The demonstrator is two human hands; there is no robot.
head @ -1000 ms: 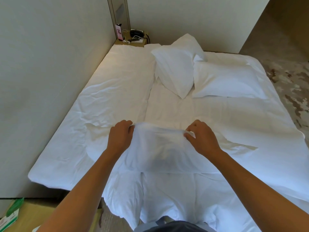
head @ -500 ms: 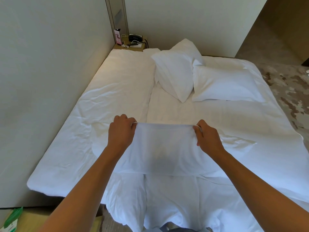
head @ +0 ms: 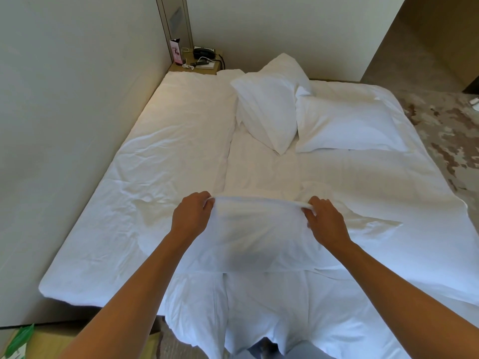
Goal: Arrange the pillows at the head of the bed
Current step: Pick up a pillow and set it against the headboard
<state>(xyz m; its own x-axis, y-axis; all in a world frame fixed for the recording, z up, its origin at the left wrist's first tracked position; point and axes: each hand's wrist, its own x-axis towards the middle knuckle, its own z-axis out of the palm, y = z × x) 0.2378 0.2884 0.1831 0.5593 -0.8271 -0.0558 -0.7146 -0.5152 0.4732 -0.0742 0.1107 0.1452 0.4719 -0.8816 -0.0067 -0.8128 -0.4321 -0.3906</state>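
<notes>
Now left hand and right hand both pinch pillowcase edge. Two pillows far ahead (crooked). Weak pinch, cloth could slip down.

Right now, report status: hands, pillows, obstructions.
Left hand, right hand both gripping pillowcase edge at bed's foot. Two pillows at head: tilted pillow, flat pillow. Nothing between.

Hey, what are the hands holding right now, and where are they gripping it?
Both hands hold a white pillowcase by its top edge: the left hand pinches the left end, the right hand the right end.
</notes>
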